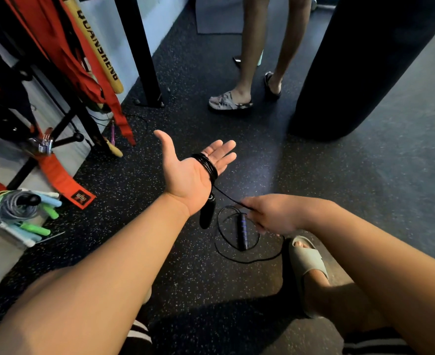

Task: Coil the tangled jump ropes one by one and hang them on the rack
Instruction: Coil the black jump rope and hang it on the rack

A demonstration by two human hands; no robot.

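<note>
My left hand (188, 170) is held palm up with straight fingers, and several turns of a thin black jump rope (207, 165) are wound around the palm. One black handle (207, 213) dangles below that wrist. My right hand (270, 213) pinches the rope's free strand just right of the dangling handle. The rest of the cord lies in loose loops on the floor (236, 257) around the second handle (242, 234), black with blue bands. The black rack (65, 119) stands at the left with red straps hanging on it.
A bundle of grey, blue and green jump ropes (24, 211) lies at the rack's base. A person in sandals (230, 101) stands ahead. A large dark punching bag (359, 73) hangs at the right. My foot in a grey slide (307, 262) is near the floor loops.
</note>
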